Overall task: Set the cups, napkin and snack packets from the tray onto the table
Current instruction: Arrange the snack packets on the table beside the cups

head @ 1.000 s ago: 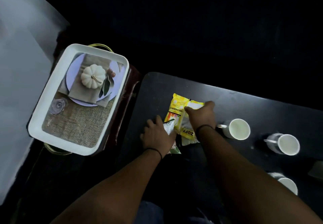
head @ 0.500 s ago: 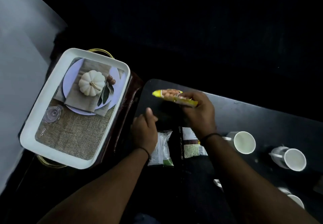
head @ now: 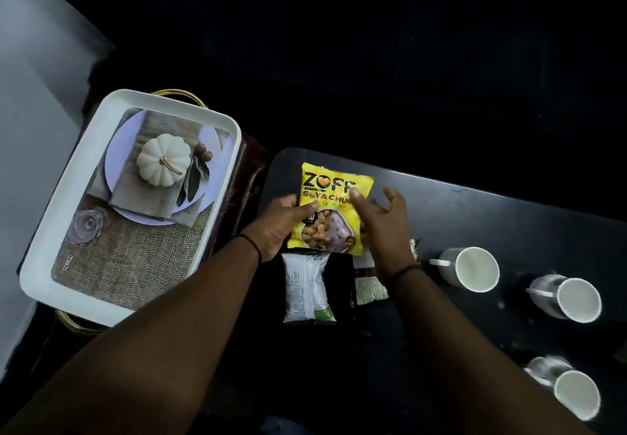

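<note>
Grip, left hand (head: 283,227): clenched on the left edge of the yellow snack packet (head: 330,210), thumb on the printed face and the other digits behind it.
Grip, right hand (head: 381,227): thumb tip pressed to the packet's right side; the other digits were spread loose past its edge, so whether this hand truly held the packet could not be told.
Yellow snack packet: held face up over the near-left end of the dark table (head: 492,217), top edge pointing away from the person.
Writing: "ZOFF" in large dark letters, then "SOYA CHUN…" cut off by the thumb; smaller print below was too blurred to read. Pale chunks were pictured on the lower half.
White snack packet (head: 307,288): flat on the table just below the yellow one, back side up, small unreadable print, green strip at its near end.
Third packet (head: 369,287): flat beside it, mostly hidden under the right wrist.
Cups: three white cups on the right part of the table, one nearest the hands (head: 473,273), one farther right (head: 570,299), one near the lower edge (head: 570,392).
Tray (head: 132,302): white-rimmed, left of the table and apart from it, its base printed with a pumpkin, plate, napkin and burlap picture.
</note>
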